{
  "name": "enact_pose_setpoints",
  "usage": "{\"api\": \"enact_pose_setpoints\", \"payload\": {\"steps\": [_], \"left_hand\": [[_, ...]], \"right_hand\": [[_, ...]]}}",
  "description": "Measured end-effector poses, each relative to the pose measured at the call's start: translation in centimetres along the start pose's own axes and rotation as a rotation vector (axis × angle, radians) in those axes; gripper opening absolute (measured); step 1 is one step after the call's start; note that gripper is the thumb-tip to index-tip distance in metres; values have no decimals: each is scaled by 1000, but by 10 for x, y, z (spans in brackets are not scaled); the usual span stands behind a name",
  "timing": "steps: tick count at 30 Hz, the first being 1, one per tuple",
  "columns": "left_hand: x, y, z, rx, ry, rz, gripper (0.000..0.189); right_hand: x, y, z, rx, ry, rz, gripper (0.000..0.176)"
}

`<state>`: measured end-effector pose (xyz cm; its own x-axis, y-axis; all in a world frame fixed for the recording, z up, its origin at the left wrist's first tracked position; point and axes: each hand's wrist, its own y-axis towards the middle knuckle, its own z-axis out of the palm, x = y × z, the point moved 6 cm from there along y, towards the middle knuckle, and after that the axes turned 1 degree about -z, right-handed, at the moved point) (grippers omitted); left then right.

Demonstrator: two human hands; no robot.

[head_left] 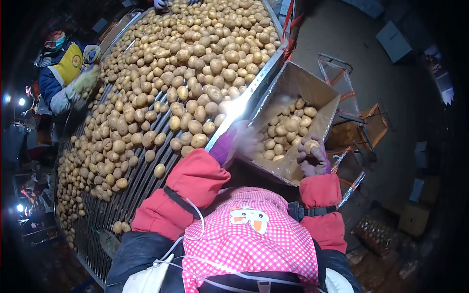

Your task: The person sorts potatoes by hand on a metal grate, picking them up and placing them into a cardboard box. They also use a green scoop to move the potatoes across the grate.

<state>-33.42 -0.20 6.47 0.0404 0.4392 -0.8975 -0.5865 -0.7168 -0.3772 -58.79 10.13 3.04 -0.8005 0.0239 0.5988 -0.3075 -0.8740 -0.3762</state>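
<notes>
Many tan potatoes point(195, 58) lie heaped on a slatted metal table point(122, 207). To its right stands an open cardboard box point(312, 88) with a plastic lining and a pile of potatoes point(288, 127) inside. My left hand point(243, 140), in a purple-cuffed glove, is smeared by motion between the table's metal edge and the box; its fingers cannot be made out. At the box's right side, my gloved right hand point(313, 157) has its fingers curled round a potato point(310, 145).
A co-worker point(66, 73) in a mask and yellow apron reaches over the table's left side. Another person's gloved hands point(160, 4) show at the top edge. Metal-framed carriers point(349, 97) stand right of the box, with other boxes point(393, 41) farther off.
</notes>
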Motion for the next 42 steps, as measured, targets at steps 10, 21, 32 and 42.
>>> {"api": "enact_pose_setpoints", "payload": {"steps": [10, 21, 32, 42], "left_hand": [[1, -71, -80, -273, -599, 222, 46], [28, -214, -241, -897, -151, 258, 68], [-49, -93, -57, -47, 574, 262, 45], [-23, -98, -84, -275, 510, 185, 48]], "right_hand": [[10, 69, -50, -14, -848, -173, 26], [-34, 47, 4, 485, -1961, 68, 51], [-5, -19, 12, 274, -2246, -209, 20], [15, -57, 4, 186, -1829, -175, 24]]}}
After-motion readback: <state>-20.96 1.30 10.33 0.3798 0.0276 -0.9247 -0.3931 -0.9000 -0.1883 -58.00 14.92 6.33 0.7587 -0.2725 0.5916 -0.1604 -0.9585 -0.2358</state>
